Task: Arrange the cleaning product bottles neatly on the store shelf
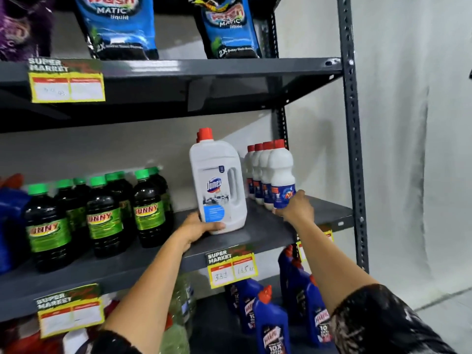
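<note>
A large white Domex bottle (217, 182) with a red cap and a handle stands upright on the grey middle shelf (265, 228). My left hand (196, 231) grips its base from the left front. To its right, several small white bottles with red caps stand in a row running back; my right hand (297, 206) holds the front small white bottle (281, 172) at its lower label. Another red cap shows just behind the Domex bottle's cap.
Dark Sunny bottles (99, 213) with green caps fill the left of the same shelf. Blue detergent pouches (117, 26) sit on the shelf above. Blue Harpic bottles (270, 320) stand on the shelf below. The rack's upright post (353, 149) bounds the right side.
</note>
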### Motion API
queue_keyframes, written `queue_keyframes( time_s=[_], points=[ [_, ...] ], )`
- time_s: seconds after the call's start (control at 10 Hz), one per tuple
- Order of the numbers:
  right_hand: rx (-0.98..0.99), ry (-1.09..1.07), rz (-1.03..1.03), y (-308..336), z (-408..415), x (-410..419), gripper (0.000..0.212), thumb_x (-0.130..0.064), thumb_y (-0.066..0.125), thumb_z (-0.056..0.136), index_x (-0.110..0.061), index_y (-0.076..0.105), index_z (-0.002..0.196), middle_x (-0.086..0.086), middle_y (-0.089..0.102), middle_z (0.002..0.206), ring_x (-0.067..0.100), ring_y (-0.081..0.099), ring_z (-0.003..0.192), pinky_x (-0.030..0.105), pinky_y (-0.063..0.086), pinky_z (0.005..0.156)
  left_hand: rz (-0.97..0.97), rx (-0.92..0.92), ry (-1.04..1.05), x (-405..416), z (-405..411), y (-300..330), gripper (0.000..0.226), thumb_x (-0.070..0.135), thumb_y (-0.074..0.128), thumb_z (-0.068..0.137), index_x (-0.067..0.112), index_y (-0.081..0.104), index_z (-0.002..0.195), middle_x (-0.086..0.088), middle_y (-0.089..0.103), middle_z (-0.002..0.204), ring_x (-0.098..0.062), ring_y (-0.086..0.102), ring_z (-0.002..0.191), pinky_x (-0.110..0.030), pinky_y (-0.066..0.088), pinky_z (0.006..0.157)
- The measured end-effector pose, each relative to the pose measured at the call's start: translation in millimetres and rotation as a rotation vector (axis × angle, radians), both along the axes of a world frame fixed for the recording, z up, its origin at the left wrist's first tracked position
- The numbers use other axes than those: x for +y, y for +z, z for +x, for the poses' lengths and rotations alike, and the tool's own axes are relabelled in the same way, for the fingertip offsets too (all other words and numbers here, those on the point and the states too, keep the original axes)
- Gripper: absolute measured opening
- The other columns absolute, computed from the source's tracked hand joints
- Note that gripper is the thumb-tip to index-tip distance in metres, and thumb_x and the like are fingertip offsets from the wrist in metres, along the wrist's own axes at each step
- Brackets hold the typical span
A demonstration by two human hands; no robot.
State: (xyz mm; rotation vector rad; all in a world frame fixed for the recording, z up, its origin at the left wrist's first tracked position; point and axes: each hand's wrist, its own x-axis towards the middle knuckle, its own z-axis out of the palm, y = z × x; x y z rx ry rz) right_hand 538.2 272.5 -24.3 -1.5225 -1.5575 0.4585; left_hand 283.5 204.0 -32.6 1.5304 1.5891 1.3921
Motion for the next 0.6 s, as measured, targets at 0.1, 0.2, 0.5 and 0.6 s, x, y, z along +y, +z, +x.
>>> queue_keyframes(
  time_s=[0.1, 0.2, 0.5, 0.6],
  points=[
    [-0.023, -0.036, 0.019, -5, -3, 1, 0.071, -0.032, 0.077, 0.075, -0.002, 0.037, 0.126, 0.019, 0.061, 0.123, 0.039, 0.061, 0.112, 0.042, 0.050, 0.088, -0.011, -0.007, 0.003, 0, 0, 0, 0.055, 0.010, 0.085, 0.066, 0.011, 0.064, 0.118, -0.006, 0.068, 0.118, -0.019, 0.064, 0.105, -0.031, 0.047, 0.096],
    [-0.014, -0.027, 0.016, -8, -2, 6, 0.070, -0.033, 0.078, 0.073, -0.004, 0.038, 0.124, 0.019, 0.062, 0.122, 0.038, 0.061, 0.111, 0.043, 0.051, 0.088, -0.042, -0.022, -0.024, -2, -1, 2, 0.052, 0.009, 0.083, 0.068, 0.012, 0.063, 0.116, -0.006, 0.067, 0.120, -0.018, 0.063, 0.105, -0.030, 0.047, 0.096],
    [-0.071, -0.033, -0.034, -9, -2, 4, 0.078, -0.023, 0.081, 0.071, 0.001, 0.034, 0.128, 0.026, 0.060, 0.122, 0.044, 0.059, 0.111, 0.046, 0.048, 0.087, -0.107, -0.031, -0.078, -16, 3, 11, 0.055, -0.003, 0.077, 0.074, 0.004, 0.058, 0.124, -0.009, 0.062, 0.128, -0.019, 0.059, 0.112, -0.025, 0.043, 0.095],
    [-0.031, -0.064, -0.084, 0, 0, -2, 0.091, -0.020, 0.081, 0.072, 0.005, 0.024, 0.138, 0.028, 0.057, 0.126, 0.044, 0.057, 0.114, 0.047, 0.047, 0.090, -0.125, -0.006, -0.059, -18, 1, 10, 0.054, 0.005, 0.080, 0.072, 0.003, 0.058, 0.122, -0.002, 0.064, 0.119, -0.018, 0.060, 0.110, -0.028, 0.045, 0.099]
  ],
)
